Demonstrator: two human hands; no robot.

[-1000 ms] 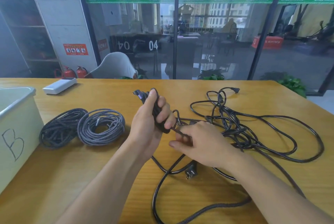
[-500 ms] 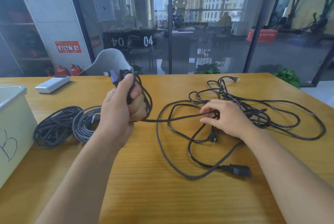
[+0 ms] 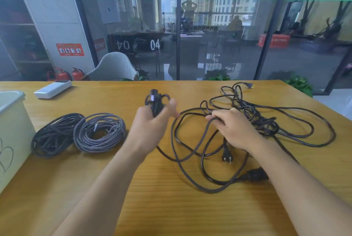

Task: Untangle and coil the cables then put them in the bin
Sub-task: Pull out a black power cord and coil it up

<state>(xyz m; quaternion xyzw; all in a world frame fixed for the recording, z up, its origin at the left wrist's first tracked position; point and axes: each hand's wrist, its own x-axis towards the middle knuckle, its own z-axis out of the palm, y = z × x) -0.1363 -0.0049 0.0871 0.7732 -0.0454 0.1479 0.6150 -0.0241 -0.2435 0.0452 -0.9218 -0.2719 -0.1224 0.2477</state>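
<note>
My left hand holds a small bundle of black cable loops upright above the table, its plug end sticking out on top. From the bundle the braided cable runs down and round to my right hand, which grips it beside a tangle of black power cords on the right. A two-pin plug and a black connector lie near my right wrist. Two finished coils, one black and one grey, lie on the left. The bin, marked B, stands at the left edge.
A white box-shaped device lies at the table's back left. The wooden table ends at a glass wall behind, with a white chair and fire extinguishers beyond. A plug of the tangle lies near the far edge.
My left hand has swung back to the right with the bundle, towards the middle of the table. My right hand still grips the cable by the tangle, and slack now loops on the table.
</note>
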